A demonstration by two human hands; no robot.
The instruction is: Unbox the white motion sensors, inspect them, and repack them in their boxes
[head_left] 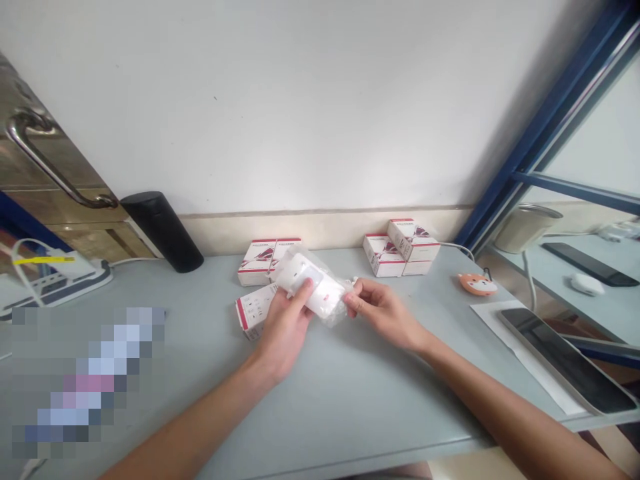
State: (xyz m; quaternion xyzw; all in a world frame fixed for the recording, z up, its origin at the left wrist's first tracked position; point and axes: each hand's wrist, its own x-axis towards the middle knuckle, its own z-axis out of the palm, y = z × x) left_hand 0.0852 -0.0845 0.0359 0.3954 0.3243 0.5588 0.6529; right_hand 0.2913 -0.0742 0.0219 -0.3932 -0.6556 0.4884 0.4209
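Over the middle of the table: white device inside a clear plastic bag, tilted, held up off the surface.
Left hand: wrapped round device and bag, thumb laid across the front.
Right hand: pinched narrow at the bag's right end, apparently on plastic alone.
Bag handling: probably the step in hand; calls for a steady left hold and a light right pull on that thin plastic.
Cartons: one near box just beside the left hand, partly hidden; another, the far box, beyond; stacked boxes at far right.
Far edge: tight, up against the wall.
Near edge: well apart from both hands, widest room for moving on this side.
Right edge: bordered by phone on white paper.
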